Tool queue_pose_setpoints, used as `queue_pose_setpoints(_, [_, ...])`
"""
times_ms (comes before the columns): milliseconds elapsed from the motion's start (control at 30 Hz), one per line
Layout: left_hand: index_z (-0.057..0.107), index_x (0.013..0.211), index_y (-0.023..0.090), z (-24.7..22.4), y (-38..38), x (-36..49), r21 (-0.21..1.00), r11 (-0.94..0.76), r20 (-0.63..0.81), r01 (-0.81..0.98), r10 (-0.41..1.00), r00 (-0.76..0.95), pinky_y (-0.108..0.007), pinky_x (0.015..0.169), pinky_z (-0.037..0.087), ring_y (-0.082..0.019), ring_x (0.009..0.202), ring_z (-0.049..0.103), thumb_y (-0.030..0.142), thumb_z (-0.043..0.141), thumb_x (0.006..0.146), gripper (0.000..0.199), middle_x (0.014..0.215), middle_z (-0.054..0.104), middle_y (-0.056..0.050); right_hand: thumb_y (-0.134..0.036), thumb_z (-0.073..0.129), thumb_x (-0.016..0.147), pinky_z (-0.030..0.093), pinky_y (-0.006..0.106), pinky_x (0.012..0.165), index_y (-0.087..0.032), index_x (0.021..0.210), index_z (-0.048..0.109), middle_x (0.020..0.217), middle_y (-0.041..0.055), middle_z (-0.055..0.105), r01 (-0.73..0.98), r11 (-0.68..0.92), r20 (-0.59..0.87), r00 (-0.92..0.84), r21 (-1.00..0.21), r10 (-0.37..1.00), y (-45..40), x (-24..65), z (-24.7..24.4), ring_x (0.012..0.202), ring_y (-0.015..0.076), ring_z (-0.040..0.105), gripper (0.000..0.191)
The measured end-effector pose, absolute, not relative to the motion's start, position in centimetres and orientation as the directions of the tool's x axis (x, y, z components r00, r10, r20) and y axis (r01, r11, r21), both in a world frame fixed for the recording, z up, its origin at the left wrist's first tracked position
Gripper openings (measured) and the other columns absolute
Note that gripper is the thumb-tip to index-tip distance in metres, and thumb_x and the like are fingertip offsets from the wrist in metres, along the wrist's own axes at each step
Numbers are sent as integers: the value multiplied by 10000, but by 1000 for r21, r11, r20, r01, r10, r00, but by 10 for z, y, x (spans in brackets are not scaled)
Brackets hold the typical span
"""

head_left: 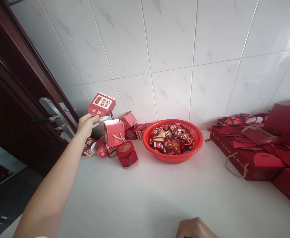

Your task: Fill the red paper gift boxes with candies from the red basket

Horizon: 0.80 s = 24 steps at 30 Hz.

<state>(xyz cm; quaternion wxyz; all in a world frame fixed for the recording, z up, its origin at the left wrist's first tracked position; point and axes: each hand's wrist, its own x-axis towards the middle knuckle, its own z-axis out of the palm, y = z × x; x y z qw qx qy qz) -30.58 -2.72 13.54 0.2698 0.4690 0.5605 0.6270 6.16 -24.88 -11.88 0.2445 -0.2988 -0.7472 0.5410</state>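
My left hand (86, 124), at the end of an outstretched arm, is closed on a red gift box (101, 103) with a white panel of characters. It holds this box above the pile by the wall. Just below it are a red box with a rope handle (114, 132) and a dark red box with a gold emblem (126, 153). My right hand (196, 228) is at the bottom edge, low over the white table, curled with knuckles up. Its fingertips are hidden, so whatever it may hold does not show.
A red plastic basket (173, 157) full of wrapped sweets (172, 138) stands by the tiled wall (169, 36). Stacked red gift boxes (249, 155) with cords take up the right side. A dark door (8, 86) with a metal handle (53, 110) is at the left.
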Motion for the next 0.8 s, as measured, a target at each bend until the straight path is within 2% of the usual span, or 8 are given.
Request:
queue_pose_setpoints(133, [489, 754, 144, 154, -33, -291, 925, -322, 377, 200, 830, -411, -293, 907, 475, -110, 809, 600, 143, 686, 757, 197, 717, 605, 68, -458, 615, 853, 421, 215, 548, -178, 617, 561, 658, 23, 530, 120, 228, 91, -672, -966, 735, -253, 57, -109, 613, 115, 516, 370])
queue_pose_setpoints(200, [452, 710, 153, 164, -37, -279, 895, -384, 445, 226, 800, -403, -300, 894, 492, -97, 751, 566, 154, 644, 745, 195, 700, 574, 68, -442, 631, 841, 395, 203, 528, -172, 623, 544, 643, 9, 516, 119, 183, 64, -644, -976, 762, -256, 58, -102, 583, 94, 482, 358])
queue_pose_setpoints(333, [443, 625, 160, 180, -50, -246, 782, -538, 618, 315, 735, -279, -287, 863, 483, -90, 716, 485, 192, 595, 680, 164, 653, 499, 55, -461, 642, 851, 391, 191, 528, -150, 727, 601, 633, -9, 526, 104, 104, 28, -561, -989, 828, -247, 68, -84, 556, 74, 458, 338])
queue_pose_setpoints(400, [481, 614, 156, 183, -62, -226, 714, -610, 684, 344, 714, -153, -294, 862, 472, -110, 755, 495, 227, 589, 656, 136, 685, 543, 29, -504, 630, 868, 432, 209, 542, -144, 779, 630, 691, 22, 588, 53, 156, 118, -435, -986, 893, -235, 81, -71, 574, 91, 499, 371])
queue_pose_setpoints(467, [550, 648, 144, 180, -78, -204, 672, -657, 690, 342, 723, 35, -305, 842, 475, -147, 807, 552, 280, 592, 677, 146, 766, 631, -11, -543, 621, 878, 454, 229, 536, -153, 776, 641, 742, 45, 619, 0, 238, 231, -253, -971, 940, -222, 99, -55, 577, 104, 511, 404])
queue_pose_setpoints(600, [658, 822, 162, 159, -117, -159, 657, -640, 459, 398, 759, 463, -271, 602, 455, -162, 654, 601, 394, 558, 837, 253, 730, 672, -4, -500, 648, 892, 463, 265, 552, -173, 739, 653, 807, 53, 643, 43, 393, 395, 121, -919, 911, -203, 136, -20, 530, 93, 485, 361])
queue_pose_setpoints(700, [661, 851, 187, 131, -143, -126, 444, -828, 415, 344, 530, 740, -274, 671, 479, -155, 703, 630, 330, 485, 937, 243, 772, 693, -3, -499, 662, 885, 471, 281, 544, -191, 848, 669, 763, 46, 647, 87, 473, 479, 232, -877, 847, -201, 153, 4, 539, 122, 501, 310])
queue_pose_setpoints(800, [640, 820, 192, 100, -159, -98, 115, -980, 460, 163, 198, 866, -313, 873, 484, -145, 768, 624, 192, 455, 959, 231, 794, 709, -9, -537, 658, 885, 530, 310, 634, -206, 918, 702, 848, 68, 685, 168, 515, 538, 149, -841, 830, -207, 158, 23, 672, 168, 592, 335])
